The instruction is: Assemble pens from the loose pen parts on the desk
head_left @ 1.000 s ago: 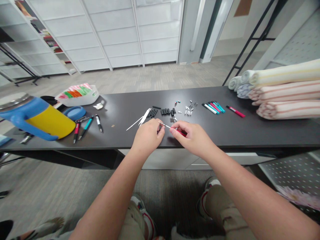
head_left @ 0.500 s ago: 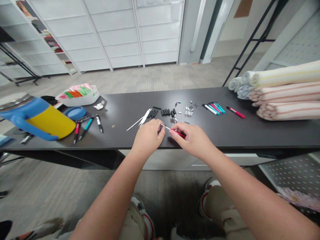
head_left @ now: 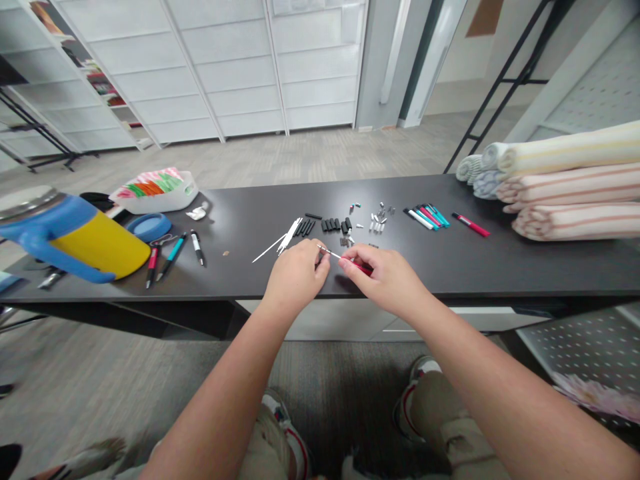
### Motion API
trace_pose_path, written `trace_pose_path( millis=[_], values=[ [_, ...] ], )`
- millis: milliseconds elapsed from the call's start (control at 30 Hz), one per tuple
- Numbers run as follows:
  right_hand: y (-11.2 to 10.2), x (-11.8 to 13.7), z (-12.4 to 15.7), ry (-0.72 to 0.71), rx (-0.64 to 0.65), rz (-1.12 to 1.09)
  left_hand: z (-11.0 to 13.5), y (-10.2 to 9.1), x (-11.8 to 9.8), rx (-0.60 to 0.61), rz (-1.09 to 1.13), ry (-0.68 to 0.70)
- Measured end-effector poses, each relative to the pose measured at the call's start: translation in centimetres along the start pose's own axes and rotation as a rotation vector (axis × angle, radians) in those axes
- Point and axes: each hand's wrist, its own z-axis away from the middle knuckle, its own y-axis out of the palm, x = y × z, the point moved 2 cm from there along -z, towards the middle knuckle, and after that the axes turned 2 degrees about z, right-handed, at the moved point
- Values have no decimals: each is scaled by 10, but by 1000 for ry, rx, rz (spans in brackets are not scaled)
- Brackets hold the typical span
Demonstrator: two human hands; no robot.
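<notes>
Left hand [head_left: 296, 277] curled beside thin refill [head_left: 330, 252], right hand [head_left: 385, 279] gripping red pen [head_left: 364, 268]

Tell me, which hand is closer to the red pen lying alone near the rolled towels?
The right hand is nearer: it is to the left of the red pen and toward the table's front edge. The left hand is farther away, beyond the right hand in the same direction.

Front strip of the table [head_left: 465, 273] is passable: free surface runs right of the right hand [head_left: 385, 280] up to the rolled towels [head_left: 570, 193]. Behind the hands, small black sleeves [head_left: 334, 225] and metal bits [head_left: 379, 220] block the way back. Left of the left hand [head_left: 295, 277], white sticks [head_left: 286, 237] sit close, then a wide gap to the pens [head_left: 175, 257] and yellow tumbler [head_left: 95, 243].
</notes>
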Motion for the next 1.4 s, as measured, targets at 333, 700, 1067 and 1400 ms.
trace_pose_path(
  millis=[333, 700, 1067, 1400],
  values=[
    [-9, -25, -8, 220, -193, -846, -1, -2, -1, 23, 23, -12],
    [-19, -20, -9, 245, -192, -969, -1, -2, 0, 30, 20, -18],
    [-19, -21, -7, 222, -175, -916, -1, -3, -2, 35, 23, -24],
    [-19, -22, -8, 225, -244, -950, -2, -2, -1, 31, 18, -15]
  ],
)
